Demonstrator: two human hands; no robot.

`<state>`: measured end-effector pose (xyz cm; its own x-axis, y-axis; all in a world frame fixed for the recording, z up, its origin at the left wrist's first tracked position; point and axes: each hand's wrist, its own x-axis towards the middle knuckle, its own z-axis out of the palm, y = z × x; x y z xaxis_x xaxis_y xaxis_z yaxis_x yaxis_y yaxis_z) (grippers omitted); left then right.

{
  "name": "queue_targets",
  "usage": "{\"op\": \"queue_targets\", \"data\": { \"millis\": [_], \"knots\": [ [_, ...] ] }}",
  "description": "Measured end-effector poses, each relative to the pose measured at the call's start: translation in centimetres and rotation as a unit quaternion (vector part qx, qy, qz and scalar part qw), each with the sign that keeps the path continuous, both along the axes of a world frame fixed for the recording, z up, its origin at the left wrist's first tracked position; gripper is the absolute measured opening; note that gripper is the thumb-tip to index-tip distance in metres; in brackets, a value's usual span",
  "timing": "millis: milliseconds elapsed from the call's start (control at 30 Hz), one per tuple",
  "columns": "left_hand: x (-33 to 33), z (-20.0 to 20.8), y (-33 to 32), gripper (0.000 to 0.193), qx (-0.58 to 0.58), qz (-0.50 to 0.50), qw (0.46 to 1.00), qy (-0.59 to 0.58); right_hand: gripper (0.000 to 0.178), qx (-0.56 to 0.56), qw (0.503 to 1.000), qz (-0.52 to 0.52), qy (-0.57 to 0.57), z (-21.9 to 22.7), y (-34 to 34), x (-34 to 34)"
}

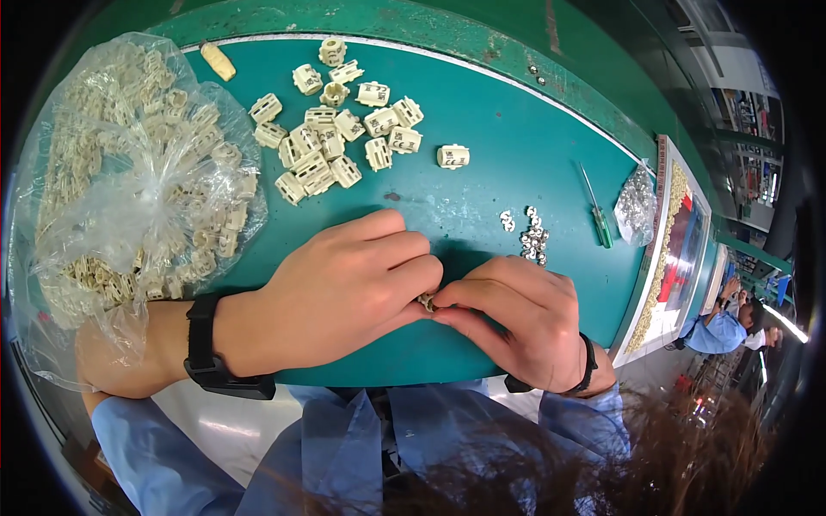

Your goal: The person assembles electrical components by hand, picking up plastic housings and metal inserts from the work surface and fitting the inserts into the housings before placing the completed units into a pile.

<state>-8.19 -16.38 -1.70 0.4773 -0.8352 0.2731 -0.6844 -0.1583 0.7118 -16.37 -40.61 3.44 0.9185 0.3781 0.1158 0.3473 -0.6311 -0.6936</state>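
Near the front of the green table, my left hand (353,275) and my right hand (520,318) meet fingertip to fingertip. Between them is a small pale part (426,302), mostly covered by the fingers, so its exact kind does not show. My left hand is closed around it with curled fingers. Thumb and forefinger of my right hand pinch it from the other side. Beyond the hands lies a loose group of cream plastic cylindrical housings (331,142) with slots and dark markings. Several small shiny metal pieces (533,241) are heaped beyond my right hand.
A large clear bag (163,181) full of cream housings fills the left side, partly over my left forearm. At the right lie a green-handled screwdriver (600,219), a small bag of metal pieces (635,206) and a framed board (667,267). A co-worker (718,331) sits far right.
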Motion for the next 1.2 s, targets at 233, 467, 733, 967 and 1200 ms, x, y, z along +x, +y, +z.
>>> {"op": "queue_targets", "data": {
  "millis": [233, 467, 733, 967, 1200],
  "knots": [
    [-0.06, -0.11, 0.11, 0.027, -0.002, 0.003, 1.000, 0.004, 0.024, -0.027, 1.000, 0.002, -0.008, 0.09, 0.17, -0.01],
    [-0.06, -0.15, 0.07, 0.026, 0.000, -0.001, 1.000, 0.005, 0.024, -0.036, 0.999, 0.006, -0.021, -0.04, 0.23, -0.17],
    [-0.09, -0.03, 0.12, 0.026, 0.006, -0.001, 1.000, 0.002, 0.024, -0.053, 0.998, 0.012, -0.036, 0.05, 0.30, -0.16],
    [-0.02, 0.05, 0.04, 0.027, 0.015, -0.004, 1.000, 0.002, 0.024, -0.056, 0.997, 0.013, -0.044, -0.06, 0.21, -0.29],
    [0.17, 0.43, 0.16, 0.028, 0.031, -0.003, 0.999, 0.008, 0.023, -0.043, 0.998, 0.018, -0.045, -0.25, 0.05, -0.31]
  ]
}}
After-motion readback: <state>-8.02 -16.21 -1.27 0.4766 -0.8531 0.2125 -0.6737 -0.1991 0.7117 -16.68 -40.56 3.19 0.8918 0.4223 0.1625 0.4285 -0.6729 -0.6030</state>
